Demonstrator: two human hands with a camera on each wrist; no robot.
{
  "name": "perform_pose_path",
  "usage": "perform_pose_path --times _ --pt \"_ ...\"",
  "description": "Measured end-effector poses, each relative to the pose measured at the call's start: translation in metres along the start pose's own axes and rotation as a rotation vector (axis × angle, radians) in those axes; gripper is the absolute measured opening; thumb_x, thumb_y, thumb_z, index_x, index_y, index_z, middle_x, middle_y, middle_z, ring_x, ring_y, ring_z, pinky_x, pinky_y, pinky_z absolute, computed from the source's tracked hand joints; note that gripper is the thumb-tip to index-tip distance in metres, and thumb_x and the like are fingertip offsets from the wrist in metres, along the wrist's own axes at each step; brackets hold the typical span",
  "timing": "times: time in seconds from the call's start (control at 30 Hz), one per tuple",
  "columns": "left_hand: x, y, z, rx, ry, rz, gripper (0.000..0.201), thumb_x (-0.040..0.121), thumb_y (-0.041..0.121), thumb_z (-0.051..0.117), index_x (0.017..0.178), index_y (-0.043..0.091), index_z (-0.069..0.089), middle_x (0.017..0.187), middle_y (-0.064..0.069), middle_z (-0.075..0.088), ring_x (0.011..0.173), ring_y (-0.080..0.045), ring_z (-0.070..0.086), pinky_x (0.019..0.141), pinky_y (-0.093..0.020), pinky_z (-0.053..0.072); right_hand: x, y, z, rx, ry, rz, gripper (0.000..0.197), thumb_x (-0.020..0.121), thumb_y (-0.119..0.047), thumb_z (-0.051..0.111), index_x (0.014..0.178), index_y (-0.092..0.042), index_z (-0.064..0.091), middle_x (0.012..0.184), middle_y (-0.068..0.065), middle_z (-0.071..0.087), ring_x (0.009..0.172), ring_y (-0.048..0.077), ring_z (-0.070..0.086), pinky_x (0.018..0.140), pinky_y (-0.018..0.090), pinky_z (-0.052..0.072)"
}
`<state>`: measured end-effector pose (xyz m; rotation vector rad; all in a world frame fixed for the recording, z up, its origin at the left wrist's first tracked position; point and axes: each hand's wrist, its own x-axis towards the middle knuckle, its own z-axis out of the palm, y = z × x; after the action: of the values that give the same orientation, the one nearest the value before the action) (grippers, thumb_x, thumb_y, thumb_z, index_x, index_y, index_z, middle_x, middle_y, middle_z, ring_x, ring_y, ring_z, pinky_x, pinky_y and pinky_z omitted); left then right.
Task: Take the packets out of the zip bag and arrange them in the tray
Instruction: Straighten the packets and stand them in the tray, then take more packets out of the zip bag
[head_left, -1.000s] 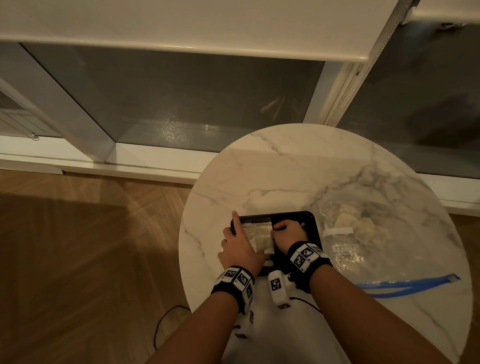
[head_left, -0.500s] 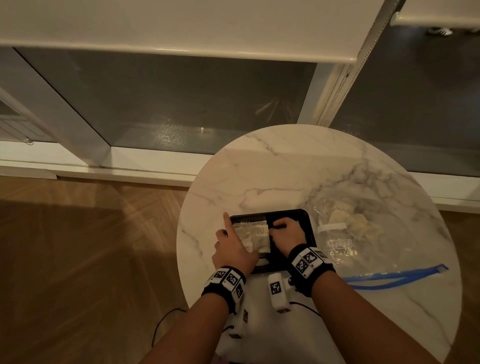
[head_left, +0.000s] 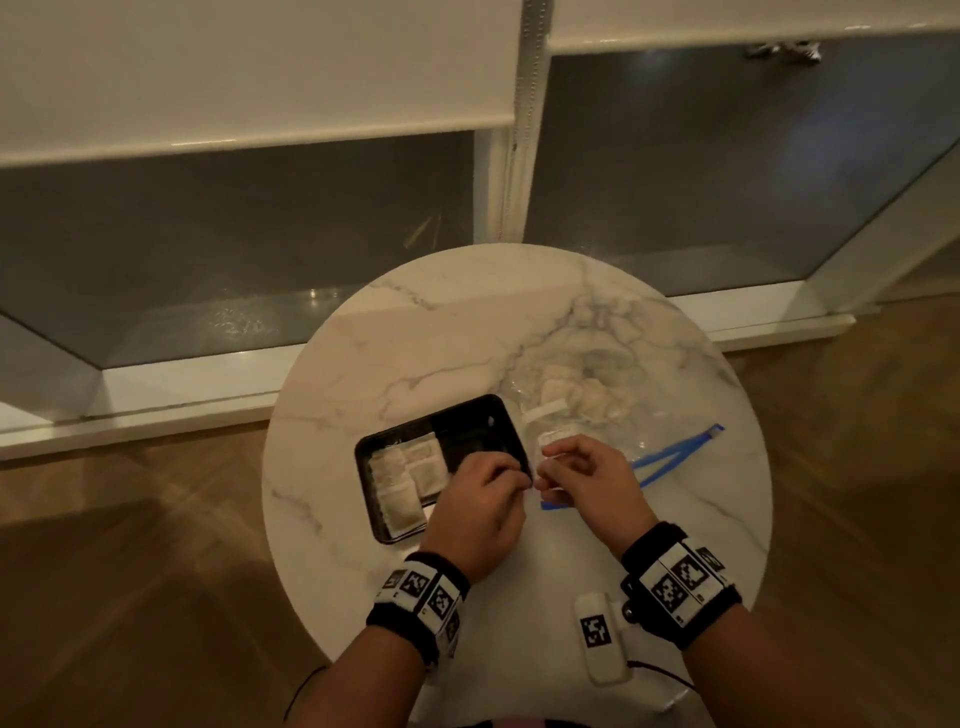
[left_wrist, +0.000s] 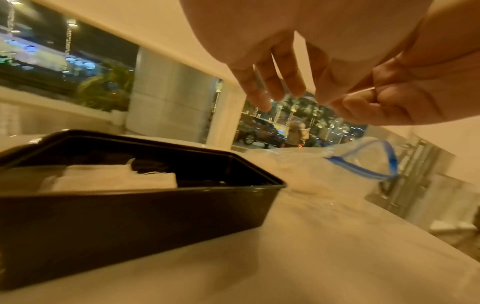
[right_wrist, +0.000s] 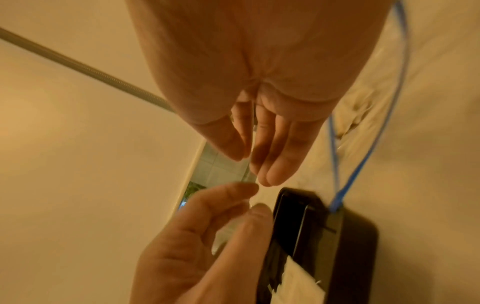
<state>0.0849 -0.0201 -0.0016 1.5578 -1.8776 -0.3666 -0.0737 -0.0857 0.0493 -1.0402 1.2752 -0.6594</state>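
Round white marble table (head_left: 426, 343) by a glazed wall carries, head view, a black rectangular plastic tray (head_left: 470, 415) with pale flat packets (head_left: 402, 475) in its left part, and just right of it a clear zip bag with blue seal (head_left: 670, 457) holding more packets. Left hand (head_left: 480, 512) and right hand (head_left: 587, 480) meet fingertip to fingertip at the bag's mouth beside the tray's near right corner. Left wrist view: thumb and forefinger pinch clear film; right wrist view likewise shows the right fingers (right_wrist: 275, 164) pinching a clear edge against the thumb.

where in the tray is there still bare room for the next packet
The right half of the black rectangular plastic tray is bare, bordered by its far and right walls. The left half is crowded with pale square packets. Both hands, left hand and right hand, meet over the tray's near right corner.
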Motion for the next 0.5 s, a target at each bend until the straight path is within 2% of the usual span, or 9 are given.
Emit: perform_pose_path --times 0.07,0.13,0.23,0.3,0.37,0.43,0.5 --pt "0.010 0.021 0.010 0.031 -0.090 0.055 0.021 0.093 0.029 0.058 0.106 0.020 0.071 0.123 -0.003 0.058 0.116 -0.019 0.051 0.094 -0.028 0.046 -0.008 0.007 -0.026 0.003 0.055 0.004 0.008 0.088 0.005 0.062 0.093 -0.001 0.065 0.084 0.021 0.069 0.076 0.025 0.069 0.070 0.032 0.060" --pt "0.019 0.040 0.024 0.103 -0.173 0.087 0.027 0.097 0.039 0.051 0.114 0.027 0.069 0.137 -0.004 0.052 0.127 -0.022 0.045 0.100 -0.034 0.041 -0.012 0.018 -0.054 -0.063 0.117 -0.012 0.014 0.086 0.007 0.060 0.087 -0.004 0.068 0.083 0.013 0.073 0.080 0.022 0.071 0.072 0.032 0.059" --pt "0.033 0.054 0.046 0.297 -0.302 0.009 0.034 0.100 0.047 0.039 0.112 0.033 0.069 0.150 -0.007 0.042 0.136 -0.034 0.037 0.102 -0.048 0.040 -0.008 0.037 -0.089 -0.489 0.192 -0.191 0.029 0.079 0.008 0.058 0.080 -0.017 0.073 0.083 -0.005 0.073 0.083 0.009 0.068 0.082 0.025 0.054" --pt "0.042 0.058 0.057 0.387 -0.373 -0.081 0.038 0.101 0.049 0.035 0.115 0.035 0.067 0.150 -0.007 0.043 0.133 -0.037 0.042 0.099 -0.051 0.043 -0.005 0.042 -0.103 -0.840 0.123 -0.448 0.032 0.072 0.002 0.057 0.085 -0.021 0.075 0.091 -0.006 0.073 0.089 0.011 0.066 0.086 0.027 0.052" --pt "0.050 0.064 0.059 0.445 -0.452 -0.146 0.039 0.102 0.047 0.034 0.129 0.036 0.059 0.150 -0.003 0.044 0.130 -0.033 0.047 0.097 -0.049 0.042 0.002 0.041 -0.107 -1.110 -0.029 -0.622 0.037 0.067 -0.009 0.054 0.093 -0.024 0.075 0.099 -0.005 0.073 0.097 0.017 0.066 0.090 0.037 0.052" --pt "0.058 0.072 0.059 0.485 -0.513 -0.181 0.041 0.102 0.034 0.038 0.142 0.030 0.046 0.151 0.001 0.042 0.128 -0.030 0.049 0.097 -0.046 0.042 0.006 0.035 -0.105 -1.310 -0.125 -0.621 0.041 0.076 -0.022 0.047 0.109 -0.027 0.070 0.109 -0.008 0.069 0.109 0.017 0.061 0.102 0.040 0.043" --pt "0.066 0.081 0.054 0.513 -0.514 -0.219 0.052 0.098 0.018 0.041 0.149 0.025 0.035 0.153 0.003 0.038 0.127 -0.027 0.050 0.094 -0.043 0.046 0.013 0.027 -0.103 -1.429 -0.181 -0.592 0.045 0.085 -0.032 0.033 0.120 -0.029 0.062 0.113 -0.008 0.066 0.114 0.016 0.056 0.112 0.043 0.029"
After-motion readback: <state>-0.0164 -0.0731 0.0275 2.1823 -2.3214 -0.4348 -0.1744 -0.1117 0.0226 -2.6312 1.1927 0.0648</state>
